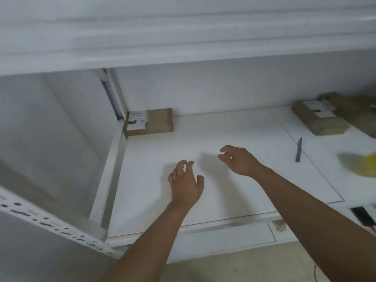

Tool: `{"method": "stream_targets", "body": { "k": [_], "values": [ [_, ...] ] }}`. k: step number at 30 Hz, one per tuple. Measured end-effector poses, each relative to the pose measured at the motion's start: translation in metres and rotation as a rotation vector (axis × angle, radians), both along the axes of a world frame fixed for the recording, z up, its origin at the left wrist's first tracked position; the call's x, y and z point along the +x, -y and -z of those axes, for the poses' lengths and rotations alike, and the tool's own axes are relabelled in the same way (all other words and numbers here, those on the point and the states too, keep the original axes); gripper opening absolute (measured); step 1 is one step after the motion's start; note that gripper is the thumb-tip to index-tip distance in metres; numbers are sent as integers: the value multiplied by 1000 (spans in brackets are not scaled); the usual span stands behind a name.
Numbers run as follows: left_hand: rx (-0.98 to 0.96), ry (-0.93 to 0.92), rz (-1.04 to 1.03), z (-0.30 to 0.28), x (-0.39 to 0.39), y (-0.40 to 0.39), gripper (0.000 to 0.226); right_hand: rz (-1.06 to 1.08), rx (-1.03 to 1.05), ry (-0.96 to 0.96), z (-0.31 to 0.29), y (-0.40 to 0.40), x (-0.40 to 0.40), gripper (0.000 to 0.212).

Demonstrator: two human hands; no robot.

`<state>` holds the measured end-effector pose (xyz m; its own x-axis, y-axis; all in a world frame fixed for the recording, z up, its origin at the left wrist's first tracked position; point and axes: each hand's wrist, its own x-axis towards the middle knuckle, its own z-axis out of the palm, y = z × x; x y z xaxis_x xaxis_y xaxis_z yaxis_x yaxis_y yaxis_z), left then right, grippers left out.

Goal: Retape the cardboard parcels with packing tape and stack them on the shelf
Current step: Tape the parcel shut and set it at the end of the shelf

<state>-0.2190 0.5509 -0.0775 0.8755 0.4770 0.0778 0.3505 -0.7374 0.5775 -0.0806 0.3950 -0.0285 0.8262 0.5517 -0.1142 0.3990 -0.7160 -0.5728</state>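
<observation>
Head view, looking down into a white metal shelf [223, 135]. Left hand [186, 183] and right hand [239, 159] both hover over the bare middle of the shelf board, close together, not touching each other. Each grip is loosely curled, fingers apart, holding nothing. Flat brown cardboard parcel with a white shipping label [149, 122] lies in the back left corner of the shelf, against the upright post and near the back wall, well apart from both hands. Second brown cardboard parcel with white labels [319, 119] sits at the back right, with more brown cardboard just behind it, blurred. Grey knife-like blade [298, 149] lies on the board right of the right hand, apart from it. Blurred yellow object [364, 164] at the right edge; can't tell what it is. White perforated shelf post [50, 222] runs across bottom left.
</observation>
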Motion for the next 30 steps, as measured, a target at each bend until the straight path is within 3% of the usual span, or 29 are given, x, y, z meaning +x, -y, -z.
{"method": "stream_targets", "body": {
  "k": [14,21,30],
  "values": [
    [-62,-57,234,-22,117,290,52,210,136,279,-31,285,50,26],
    [-129,-41,244,-36,169,342,47,352,205,388,-33,360,80,23],
    [-390,-4,215,-31,253,362,40,432,77,383,-42,397,154,26]
  ]
}}
